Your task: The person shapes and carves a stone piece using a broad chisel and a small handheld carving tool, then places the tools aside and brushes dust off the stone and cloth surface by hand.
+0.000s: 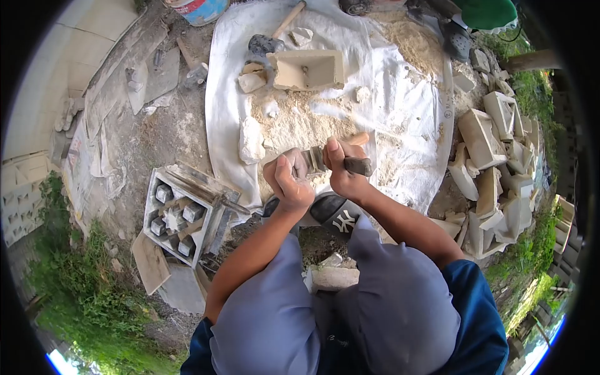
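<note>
Both my hands are closed and close together above the pale powder [290, 122] on a white sheet [228, 81]. My left hand [289, 181] is wrapped round one end of a grey, banded metal piece [315, 159] that shows between the two fists. My right hand [344, 169], thumb up, grips a tool with a thick dark end [358, 165] sticking out to the right. Just beyond that fist shows a light wooden handle [357, 139]; whether it belongs to the same tool I cannot tell. The fingers hide much of what is held.
A hollow pale block [307, 70] and a mallet [267, 45] lie at the back. To the left stands a mould [178, 212] with several square cores. Broken blocks [490, 165] are heaped at right. A bucket [199, 9] and a green item [489, 14] are at the far edge.
</note>
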